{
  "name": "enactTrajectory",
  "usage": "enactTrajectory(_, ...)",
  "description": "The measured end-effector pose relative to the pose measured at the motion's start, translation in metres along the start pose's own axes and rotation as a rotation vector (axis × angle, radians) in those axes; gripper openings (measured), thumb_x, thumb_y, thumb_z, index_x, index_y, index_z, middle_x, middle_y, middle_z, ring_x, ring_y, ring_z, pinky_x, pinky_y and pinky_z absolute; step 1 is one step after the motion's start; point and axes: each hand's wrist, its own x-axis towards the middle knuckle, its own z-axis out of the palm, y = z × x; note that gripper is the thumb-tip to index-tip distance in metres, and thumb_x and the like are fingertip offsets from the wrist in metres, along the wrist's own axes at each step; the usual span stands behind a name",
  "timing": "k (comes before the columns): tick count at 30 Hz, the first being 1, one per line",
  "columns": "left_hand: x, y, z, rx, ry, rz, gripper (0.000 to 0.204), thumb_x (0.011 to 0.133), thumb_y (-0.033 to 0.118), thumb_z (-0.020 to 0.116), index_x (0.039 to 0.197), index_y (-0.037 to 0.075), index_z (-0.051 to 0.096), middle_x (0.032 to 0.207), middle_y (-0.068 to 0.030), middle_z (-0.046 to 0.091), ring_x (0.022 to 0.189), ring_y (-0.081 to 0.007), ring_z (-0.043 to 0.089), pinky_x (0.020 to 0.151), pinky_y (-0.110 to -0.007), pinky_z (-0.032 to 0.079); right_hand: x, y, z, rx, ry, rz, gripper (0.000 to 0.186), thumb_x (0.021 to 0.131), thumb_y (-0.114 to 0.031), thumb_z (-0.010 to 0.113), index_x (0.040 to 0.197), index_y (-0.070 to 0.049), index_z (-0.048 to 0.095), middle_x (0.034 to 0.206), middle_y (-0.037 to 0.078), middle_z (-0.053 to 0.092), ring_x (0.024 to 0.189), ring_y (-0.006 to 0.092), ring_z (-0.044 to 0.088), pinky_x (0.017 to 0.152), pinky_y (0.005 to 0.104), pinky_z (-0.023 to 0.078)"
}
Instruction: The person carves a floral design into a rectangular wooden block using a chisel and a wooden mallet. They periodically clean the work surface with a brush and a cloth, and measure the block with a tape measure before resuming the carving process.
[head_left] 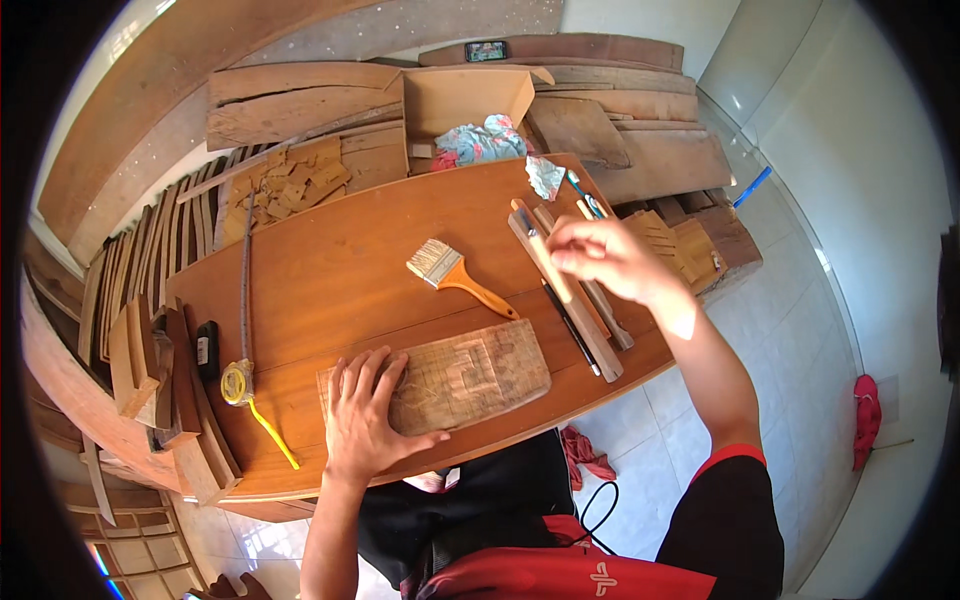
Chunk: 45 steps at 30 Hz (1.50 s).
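My left hand (365, 410) lies with fingers spread on the near left part of a worn wooden block (490, 370), pressing it to the table. Lines and a patch of carved-looking marks show on the block's top. My right hand (605, 258) is over a row of long, narrow tools (575, 305) with wooden handles and greyish ends. Its fingers are loosely bent, and nothing shows in them. Beside that row lies a thin dark pencil-like stick (572, 328). A flat paintbrush (455, 277) with an orange handle rests just beyond the block.
On the brown table (330, 260), a yellow tape measure (238, 383), black box-shaped item (207, 350) and wood offcuts (190, 420) lie left. Crumpled paper (545, 177) is at the far right edge. Beyond stand a cardboard box (465, 95) with cloth and stacked planks (660, 160).
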Motion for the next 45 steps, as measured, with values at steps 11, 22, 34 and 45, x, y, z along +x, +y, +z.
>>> enactTrajectory(11, 0.01, 0.033, -0.042, -0.741, 0.324, -0.07, 0.033, 0.1, 0.024, 0.067, 0.119, -0.002, 0.069, 0.118, -0.0186, 0.072, 0.114, -0.0351, 0.068, 0.104, -0.047, 0.05, -0.02, -0.017, 0.163, 0.18, -0.073, -0.119, 0.019, 0.096, -0.014, 0.076, 0.109, 0.0, 0.073, 0.095, 0.003, 0.067, 0.086, 0.009, 0.063, 0.077, 0.0266, 0.052)
enactTrajectory(22, -0.018, 0.001, -0.075, -1.095, 0.497, -0.426, 0.029, 0.113, 0.026, 0.045, 0.108, 0.001, 0.059, 0.084, -0.0066, 0.062, 0.074, -0.0169, 0.065, 0.073, -0.032, 0.058, 0.069, 0.053, 0.108, -0.748, 0.371, -0.119, 0.037, 0.091, -0.039, 0.078, 0.099, -0.003, 0.071, 0.1, 0.014, 0.071, 0.095, 0.0308, 0.069, 0.084, 0.041, 0.054)
enactTrajectory(34, -0.038, 0.0, -0.084, -1.31, 0.429, -0.409, 0.031, 0.112, 0.025, 0.049, 0.115, -0.002, 0.063, 0.092, -0.0091, 0.069, 0.076, -0.0142, 0.067, 0.074, -0.029, 0.055, 0.089, 0.118, 0.089, -0.891, 0.216, -0.072, 0.037, 0.096, -0.036, 0.073, 0.106, -0.002, 0.067, 0.086, 0.016, 0.074, 0.069, 0.0328, 0.071, 0.064, 0.0446, 0.055)
enactTrajectory(45, -0.043, 0.005, -0.09, -1.241, 0.467, -0.371, 0.02, 0.108, 0.015, 0.058, 0.115, -0.004, 0.062, 0.094, -0.0072, 0.069, 0.081, -0.0105, 0.065, 0.074, -0.025, 0.052, 0.053, 0.0, 0.127, 0.239, 0.203, 0.106, 0.046, 0.108, -0.024, 0.058, 0.152, -0.017, 0.046, 0.088, 0.009, 0.067, 0.048, 0.011, 0.057, 0.041, 0.0274, 0.045)
